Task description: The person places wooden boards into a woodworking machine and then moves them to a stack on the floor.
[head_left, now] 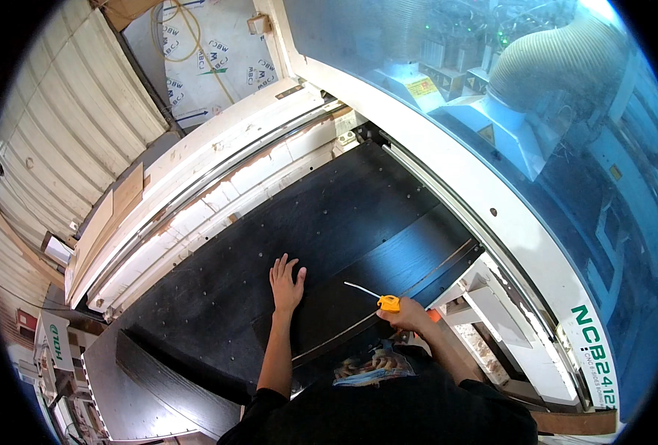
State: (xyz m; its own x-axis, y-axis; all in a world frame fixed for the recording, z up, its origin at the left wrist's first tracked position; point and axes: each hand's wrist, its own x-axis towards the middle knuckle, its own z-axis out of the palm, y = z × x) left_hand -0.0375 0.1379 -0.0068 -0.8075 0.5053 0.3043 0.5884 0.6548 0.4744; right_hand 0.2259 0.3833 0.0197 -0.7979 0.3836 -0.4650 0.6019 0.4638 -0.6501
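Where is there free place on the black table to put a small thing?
Widest: the black table, dotted with small studs, between the left hand and the white rail. Also the dark panel beyond the yellow blow gun. Crowded: the near edge, where the right hand holds the gun.

Yellow air gun (389,303) partly hid., bkgd behind blue window (566,174) blurry, poss. cables (522,18)

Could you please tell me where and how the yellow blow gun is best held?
I'd grip the yellow blow gun by its chunky body, from the near right side, as the right hand does; its thin pale nozzle points away, forward-left.
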